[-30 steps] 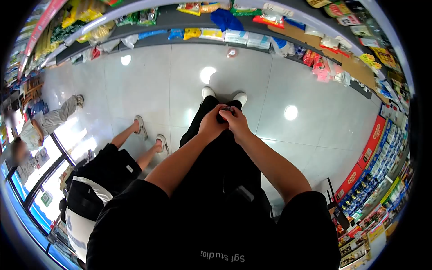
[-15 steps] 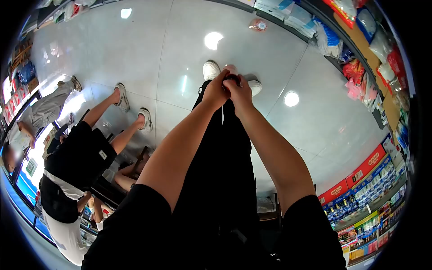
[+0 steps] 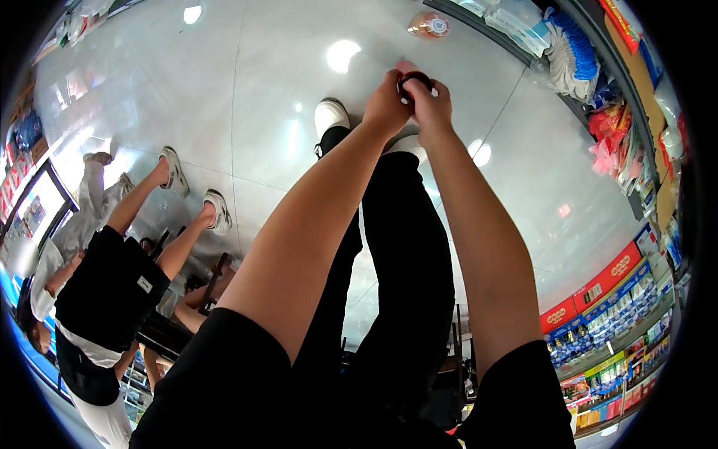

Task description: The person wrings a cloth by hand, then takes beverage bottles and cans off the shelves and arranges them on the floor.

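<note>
Left hand (image 3: 387,106): fingers curled against the near-left side of the dark round object.
Right hand (image 3: 434,112): fingers clamped on its right side, thumb over the middle.
Dark round object (image 3: 419,75): between both hands' fingers, red at its edge; exact kind unclear.
Done so far: gripped and held off the floor (image 3: 292,45).
Left undone: release; whether it is open or altered, cannot tell.
Clear package (image 3: 430,25): on the floor, beyond the fingertips.

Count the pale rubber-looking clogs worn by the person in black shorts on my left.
2. One pale clog is farther left; the other pale clog is nearer your left arm. Both are on the grey tiled floor.
</note>
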Demonstrator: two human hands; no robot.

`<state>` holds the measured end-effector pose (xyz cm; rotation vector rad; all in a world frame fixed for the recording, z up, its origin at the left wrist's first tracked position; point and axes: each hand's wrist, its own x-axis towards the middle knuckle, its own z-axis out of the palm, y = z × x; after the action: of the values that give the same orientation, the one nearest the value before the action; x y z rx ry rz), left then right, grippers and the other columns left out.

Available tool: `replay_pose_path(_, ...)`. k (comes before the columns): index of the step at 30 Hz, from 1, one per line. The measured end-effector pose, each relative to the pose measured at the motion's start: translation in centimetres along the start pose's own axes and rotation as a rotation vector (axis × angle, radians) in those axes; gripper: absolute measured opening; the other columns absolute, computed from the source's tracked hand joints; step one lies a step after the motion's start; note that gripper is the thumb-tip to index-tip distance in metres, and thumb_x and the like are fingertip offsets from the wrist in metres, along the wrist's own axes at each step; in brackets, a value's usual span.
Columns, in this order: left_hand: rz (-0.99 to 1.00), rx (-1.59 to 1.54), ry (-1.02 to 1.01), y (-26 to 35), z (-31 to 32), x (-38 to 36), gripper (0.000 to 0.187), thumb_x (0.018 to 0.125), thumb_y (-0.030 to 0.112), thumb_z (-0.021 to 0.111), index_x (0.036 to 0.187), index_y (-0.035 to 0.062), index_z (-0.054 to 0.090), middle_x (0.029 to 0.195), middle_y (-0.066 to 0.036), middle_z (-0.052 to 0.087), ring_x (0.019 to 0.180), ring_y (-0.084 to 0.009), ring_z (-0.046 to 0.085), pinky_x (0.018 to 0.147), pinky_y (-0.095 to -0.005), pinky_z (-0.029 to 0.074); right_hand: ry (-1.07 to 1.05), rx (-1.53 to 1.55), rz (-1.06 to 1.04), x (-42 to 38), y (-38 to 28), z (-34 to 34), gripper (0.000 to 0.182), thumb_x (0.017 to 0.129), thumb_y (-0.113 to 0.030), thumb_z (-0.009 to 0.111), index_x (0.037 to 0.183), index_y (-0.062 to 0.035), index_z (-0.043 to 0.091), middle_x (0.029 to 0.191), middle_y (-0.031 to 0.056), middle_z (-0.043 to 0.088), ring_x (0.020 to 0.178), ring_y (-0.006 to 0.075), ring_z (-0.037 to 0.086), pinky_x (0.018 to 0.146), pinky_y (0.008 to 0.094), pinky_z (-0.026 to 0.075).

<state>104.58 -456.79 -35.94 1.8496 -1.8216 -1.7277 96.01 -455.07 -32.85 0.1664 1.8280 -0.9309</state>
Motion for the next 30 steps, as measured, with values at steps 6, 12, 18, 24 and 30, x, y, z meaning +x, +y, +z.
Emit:
replay_pose_path(6, 0.040, -0.084, 0.017, 0.5, 1.1, 4.1, 0.048, 0.072, 0.013, 0.064, 0.117, 0.0069, 0.047, 0.104, -0.013, 0.060, 0.095, -0.0236, 0.060, 0.079, -0.0321, 0.047, 0.002, -0.008, -0.061, 4.8, -0.5, 0.5, 0.066, 0.063, -0.019, 0.069, 0.116, 0.0085, 0.040, 0.101, 0.0188, 0.055, 0.079, 0.0206, 0.061, 0.069, 0.0291, 0.049)
replay_pose_path(12, 0.024, -0.010, -0.010, 0.7, 1.3, 6.8, 0.056, 0.072, 0.019, 0.064, 0.122, 0.0083, 0.042, 0.107, -0.012, 0.060, 0.097, -0.0269, 0.058, 0.081, -0.0369, 0.047, -0.044, 0.062, -0.069, 6.9, -1.7, 1.0, 0.060, 0.062, -0.019, 0.070, 0.110, 0.0073, 0.045, 0.093, 0.0156, 0.058, 0.079, 0.0201, 0.060, 0.070, 0.0290, 0.049)
replay_pose_path(18, -0.043, 0.004, -0.030, 0.7, 1.7, 7.1, 0.065, 0.071, 0.018, 0.063, 0.127, 0.0071, 0.031, 0.108, -0.016, 0.058, 0.100, -0.0301, 0.057, 0.083, -0.0379, 0.046, -0.161, 0.104, -0.023, 8.4, -1.8, 0.3, 0.052, 0.064, -0.022, 0.069, 0.104, 0.0063, 0.050, 0.092, 0.0133, 0.058, 0.077, 0.0184, 0.058, 0.065, 0.0285, 0.047)
replay_pose_path(24, -0.036, 0.044, -0.076, 0.3, 1.6, 6.1, 0.076, 0.068, 0.023, 0.070, 0.130, 0.0035, 0.030, 0.117, -0.013, 0.053, 0.099, -0.0223, 0.057, 0.082, -0.0331, 0.047, -0.173, -0.030, 0.013, 7.4, -1.9, -0.3, 0.035, 0.071, -0.028, 0.066, 0.096, -0.0073, 0.054, 0.093, 0.0036, 0.055, 0.083, 0.0123, 0.051, 0.070, 0.0292, 0.044)
replay_pose_path(30, -0.144, -0.186, -0.075, 1.7, 0.7, 0.2, 0.057, 0.075, 0.013, 0.064, 0.124, -0.0010, 0.040, 0.102, -0.015, 0.062, 0.092, -0.0241, 0.060, 0.078, -0.0320, 0.047, -0.061, -0.006, 0.059, 2.9, -0.2, -2.0, 0.068, 0.068, -0.031, 0.068, 0.122, 0.0026, 0.044, 0.096, 0.0141, 0.056, 0.072, 0.0189, 0.055, 0.061, 0.0301, 0.046)
